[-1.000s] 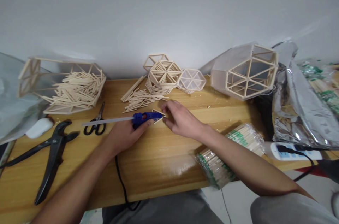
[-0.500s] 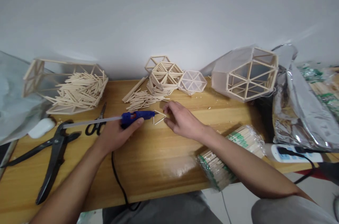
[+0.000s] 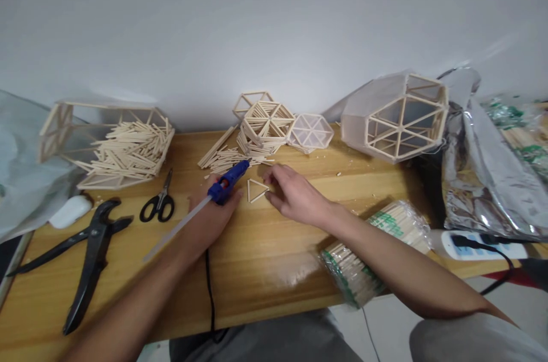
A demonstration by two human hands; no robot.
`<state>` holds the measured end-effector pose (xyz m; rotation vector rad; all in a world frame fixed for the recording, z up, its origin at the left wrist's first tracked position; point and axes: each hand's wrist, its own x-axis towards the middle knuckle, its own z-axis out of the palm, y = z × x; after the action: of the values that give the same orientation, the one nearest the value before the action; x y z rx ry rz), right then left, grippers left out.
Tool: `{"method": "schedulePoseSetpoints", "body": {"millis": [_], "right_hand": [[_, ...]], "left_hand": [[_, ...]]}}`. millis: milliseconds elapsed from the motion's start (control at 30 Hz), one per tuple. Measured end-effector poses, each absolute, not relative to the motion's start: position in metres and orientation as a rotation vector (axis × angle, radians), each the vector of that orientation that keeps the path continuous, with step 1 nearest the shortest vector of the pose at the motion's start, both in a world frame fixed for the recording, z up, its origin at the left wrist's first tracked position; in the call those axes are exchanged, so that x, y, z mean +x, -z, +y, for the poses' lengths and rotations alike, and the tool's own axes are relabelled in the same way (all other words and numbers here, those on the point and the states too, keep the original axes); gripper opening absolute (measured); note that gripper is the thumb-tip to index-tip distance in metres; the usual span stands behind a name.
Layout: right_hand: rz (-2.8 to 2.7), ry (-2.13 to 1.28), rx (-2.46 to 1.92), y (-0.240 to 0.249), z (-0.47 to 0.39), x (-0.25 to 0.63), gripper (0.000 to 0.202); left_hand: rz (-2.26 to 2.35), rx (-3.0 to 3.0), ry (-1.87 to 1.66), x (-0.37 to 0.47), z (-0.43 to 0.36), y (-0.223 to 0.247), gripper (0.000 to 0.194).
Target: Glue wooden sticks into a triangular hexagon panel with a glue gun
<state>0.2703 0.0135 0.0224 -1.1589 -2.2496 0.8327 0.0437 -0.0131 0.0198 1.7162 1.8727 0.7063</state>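
Note:
A blue hot glue gun [image 3: 228, 182] is gripped in my left hand [image 3: 213, 211], its nozzle pointing up and to the right; a long pale glue stick [image 3: 177, 228] juts from its back. Beside the nozzle, a small triangle of wooden sticks [image 3: 249, 190] lies flat on the table. My right hand [image 3: 295, 193] pinches the triangle's right corner between thumb and fingers. Just behind the hands spreads a pile of cut sticks [image 3: 229, 160], with a stack of hexagonal stick frames [image 3: 269, 122] and a paper-covered hexagon [image 3: 311, 132] at its right.
Scissors [image 3: 158, 206] and black cutters [image 3: 97, 248] lie at left, before a stick-filled frame [image 3: 128, 148]. A paper-covered lantern frame [image 3: 396, 122] stands at back right. A bag of sticks [image 3: 377, 253] lies under my right forearm, near a power strip [image 3: 482, 246].
My left hand has drawn the glue gun away from the triangle and swung its nozzle upward, lowering the glue stick's tail. My right hand stays at the triangle's corner.

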Motion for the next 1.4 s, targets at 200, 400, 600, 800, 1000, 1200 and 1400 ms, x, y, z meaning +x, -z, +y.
{"method": "schedulePoseSetpoints", "body": {"millis": [200,400,600,800,1000,1200,1400], "right_hand": [[-2.263,-0.808,-1.127,-0.0213,0.0144,0.27,0.024],[-2.276,-0.79,-1.137,-0.0208,0.0139,0.2698,0.024],[-2.291,-0.785,-1.126,-0.0209,0.0138,0.2696,0.023],[-2.311,-0.767,-1.132,-0.0214,0.0139,0.2696,0.023],[-2.313,-0.758,-1.135,-0.0217,0.0138,0.2693,0.023],[-2.314,-0.756,-1.135,-0.0223,0.0133,0.2695,0.023],[-2.306,-0.762,-1.137,-0.022,0.0125,0.2694,0.023]], "left_hand": [[1.873,1.71,-0.718,0.0455,-0.0098,-0.0142,0.026],[1.913,1.75,-0.662,0.0469,-0.0096,-0.0146,0.025],[1.963,1.71,-0.596,0.0506,-0.0096,-0.0197,0.027],[1.937,1.706,-0.629,0.0508,-0.0091,-0.0192,0.026],[1.946,1.698,-0.603,0.0499,-0.0096,-0.0186,0.026],[1.926,1.71,-0.632,0.0498,-0.0092,-0.0162,0.025],[1.929,1.719,-0.628,0.0488,-0.0094,-0.0152,0.024]]}}
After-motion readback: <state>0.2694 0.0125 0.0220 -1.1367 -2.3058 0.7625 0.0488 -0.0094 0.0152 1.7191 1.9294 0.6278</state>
